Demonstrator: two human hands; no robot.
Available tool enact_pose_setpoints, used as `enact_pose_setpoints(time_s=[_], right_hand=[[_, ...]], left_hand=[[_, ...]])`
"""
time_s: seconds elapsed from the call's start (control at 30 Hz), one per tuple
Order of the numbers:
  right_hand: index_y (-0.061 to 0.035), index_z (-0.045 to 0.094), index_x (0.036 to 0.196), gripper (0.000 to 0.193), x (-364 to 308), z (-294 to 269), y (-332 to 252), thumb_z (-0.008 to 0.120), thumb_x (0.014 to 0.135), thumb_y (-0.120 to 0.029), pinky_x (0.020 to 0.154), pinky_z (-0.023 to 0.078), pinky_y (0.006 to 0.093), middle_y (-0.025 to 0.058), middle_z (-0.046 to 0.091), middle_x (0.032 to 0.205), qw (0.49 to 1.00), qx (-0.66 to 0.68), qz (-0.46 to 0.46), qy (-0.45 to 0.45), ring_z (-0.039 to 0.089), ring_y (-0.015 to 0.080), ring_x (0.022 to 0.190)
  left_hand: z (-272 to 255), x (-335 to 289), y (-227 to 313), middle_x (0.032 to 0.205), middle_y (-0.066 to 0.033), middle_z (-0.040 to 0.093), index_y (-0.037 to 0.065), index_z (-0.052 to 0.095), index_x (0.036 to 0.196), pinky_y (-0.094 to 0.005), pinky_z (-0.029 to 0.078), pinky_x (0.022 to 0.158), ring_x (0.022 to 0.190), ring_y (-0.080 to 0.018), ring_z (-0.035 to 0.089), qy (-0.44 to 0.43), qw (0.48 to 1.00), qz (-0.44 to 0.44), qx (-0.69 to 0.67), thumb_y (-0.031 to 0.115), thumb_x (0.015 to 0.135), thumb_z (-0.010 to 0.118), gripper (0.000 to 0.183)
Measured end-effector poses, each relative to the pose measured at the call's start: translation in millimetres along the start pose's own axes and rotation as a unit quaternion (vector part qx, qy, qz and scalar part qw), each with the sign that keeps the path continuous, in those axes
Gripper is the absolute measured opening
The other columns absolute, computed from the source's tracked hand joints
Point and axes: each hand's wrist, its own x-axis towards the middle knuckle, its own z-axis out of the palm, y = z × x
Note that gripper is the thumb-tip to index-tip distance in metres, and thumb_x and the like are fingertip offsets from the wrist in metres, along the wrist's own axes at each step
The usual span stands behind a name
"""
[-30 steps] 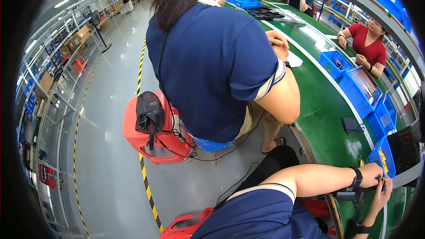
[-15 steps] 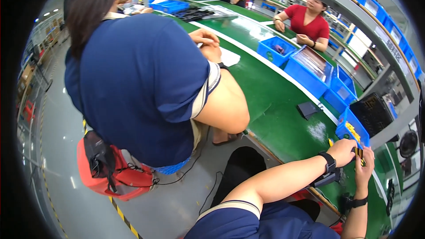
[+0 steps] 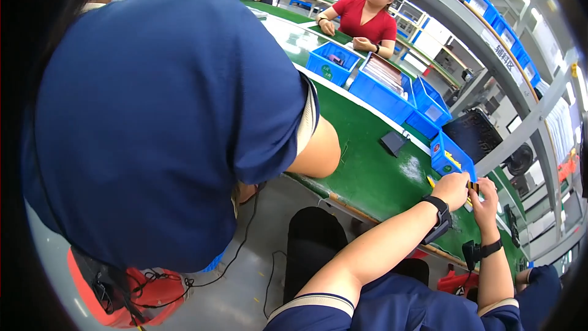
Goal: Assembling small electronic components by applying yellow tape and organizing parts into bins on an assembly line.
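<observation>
My left hand [image 3: 452, 190] and my right hand [image 3: 486, 201] meet above the green table at the lower right, fingers closed. Between their fingertips is a small black and yellow piece [image 3: 472, 186], too small to tell its kind. Just beyond my hands stands a blue bin [image 3: 436, 156] with yellow pieces [image 3: 452, 159] in it. A slim yellow thing [image 3: 431, 181] lies by my left hand, partly hidden. Dark straps with small boxes circle both my wrists.
A black block [image 3: 393, 143] lies on the green table [image 3: 358, 147], beside a whitish scuffed patch. Larger blue bins [image 3: 383, 98] line its far side. A co-worker in navy [image 3: 159, 129] sits close on my left; another in red [image 3: 367, 21] sits across. A metal post [image 3: 514, 135] rises at the right.
My view has shifted, so the bins and table sit further left and the navy-clad co-worker looks larger. Both my hands stay together on the small piece.
</observation>
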Motion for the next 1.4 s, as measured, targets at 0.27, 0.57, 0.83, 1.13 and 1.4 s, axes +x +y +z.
enact_pose_setpoints(time_s=[0.27, 0.57, 0.83, 1.13, 1.4], right_hand=[[0.0009, 0.059, 0.081, 0.014, 4, -3, -10, 0.064, 0.069, -0.004, 0.081, 0.041, 0.0364, 0.0120, 0.060, 0.085, 0.999, -0.020, 0.021, -0.015, 0.055, 0.0296, 0.091], [0.0008, 0.059, 0.079, 0.013, 4, -1, -10, 0.065, 0.072, -0.009, 0.079, 0.042, 0.0358, 0.0126, 0.060, 0.081, 0.999, -0.004, 0.047, -0.024, 0.056, 0.0286, 0.088], [0.0010, 0.059, 0.076, 0.012, -5, 1, -8, 0.065, 0.073, -0.008, 0.079, 0.042, 0.0352, 0.0131, 0.061, 0.081, 0.998, 0.003, 0.059, -0.006, 0.056, 0.0283, 0.087], [0.0017, 0.058, 0.082, 0.015, -6, -4, -8, 0.062, 0.068, -0.002, 0.082, 0.042, 0.0358, 0.0140, 0.060, 0.090, 0.999, 0.021, 0.041, -0.023, 0.055, 0.0291, 0.091], [-0.0007, 0.056, 0.080, 0.016, -4, -4, -14, 0.063, 0.066, 0.001, 0.086, 0.041, 0.0388, 0.0126, 0.058, 0.087, 1.000, -0.015, -0.015, 0.022, 0.055, 0.0308, 0.092]], left_hand=[[-6, 1, 2, 0.085, -0.0206, 0.061, 0.001, 0.057, 0.090, -0.0451, 0.045, 0.075, 0.084, -0.0364, 0.058, -0.007, 1.000, -0.011, -0.007, 0.012, 0.076, 0.056, 0.018], [-3, 0, -6, 0.086, -0.0200, 0.061, 0.002, 0.058, 0.089, -0.0438, 0.046, 0.075, 0.084, -0.0359, 0.058, -0.013, 1.000, 0.014, -0.009, 0.013, 0.075, 0.055, 0.019], [-9, -4, 0, 0.086, -0.0201, 0.062, 0.002, 0.061, 0.086, -0.0430, 0.045, 0.076, 0.085, -0.0351, 0.058, -0.026, 0.999, 0.011, -0.026, 0.013, 0.074, 0.054, 0.018], [-11, -1, -2, 0.088, -0.0197, 0.062, 0.003, 0.060, 0.091, -0.0415, 0.046, 0.075, 0.086, -0.0354, 0.058, -0.017, 0.999, -0.007, -0.044, 0.013, 0.072, 0.056, 0.022], [-5, 2, -7, 0.087, -0.0186, 0.062, 0.003, 0.060, 0.091, -0.0404, 0.046, 0.073, 0.084, -0.0346, 0.059, 0.008, 0.997, -0.021, -0.072, 0.016, 0.073, 0.059, 0.023]])
